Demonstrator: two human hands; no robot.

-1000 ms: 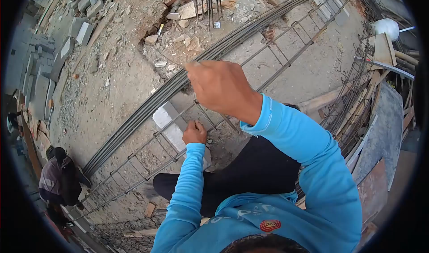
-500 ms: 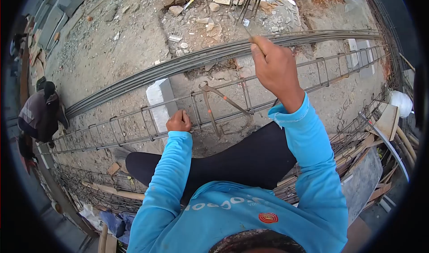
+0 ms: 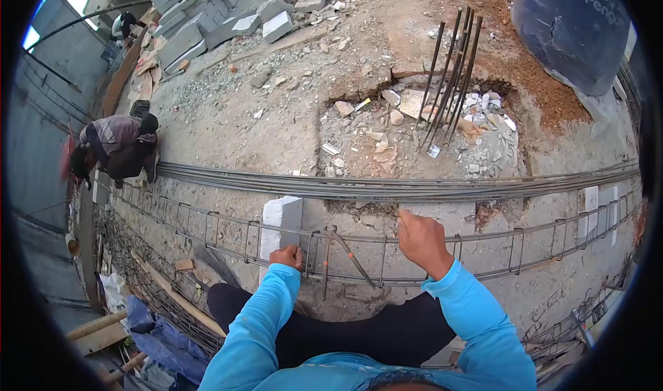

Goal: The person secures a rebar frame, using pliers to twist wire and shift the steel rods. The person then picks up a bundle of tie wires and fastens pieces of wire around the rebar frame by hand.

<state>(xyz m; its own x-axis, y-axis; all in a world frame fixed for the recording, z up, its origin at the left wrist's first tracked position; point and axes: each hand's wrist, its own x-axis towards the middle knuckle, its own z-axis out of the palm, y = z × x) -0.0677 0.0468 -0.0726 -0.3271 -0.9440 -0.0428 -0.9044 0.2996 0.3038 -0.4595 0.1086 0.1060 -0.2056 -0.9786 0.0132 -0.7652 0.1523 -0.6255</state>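
Note:
My left hand (image 3: 286, 256) is closed in a fist at the rebar cage (image 3: 228, 218), beside a pale lightweight block (image 3: 280, 220). What its fingers hold, if anything, is hidden. My right hand (image 3: 423, 242) is closed too, with the thumb side up, over the cage's upper bar. Its curled fingers hide whatever is in them. Between the hands, steel pincers (image 3: 354, 258) with orange marks on their spread handles rest against the cage. Square stirrups (image 3: 516, 251) stand at intervals along the long bars.
A bundle of long rebar (image 3: 387, 188) runs across beyond the cage. Upright bars (image 3: 452, 80) rise from a rubble-filled pit. A co-worker (image 3: 121, 146) bends at the cage's left end. Behind are stacked blocks (image 3: 186, 45) and a dark blue tank (image 3: 573, 32).
The view has tilted up and levelled, showing more of the far ground. My right hand has come down from above the rebar bundle to the cage. My left hand stays by the block.

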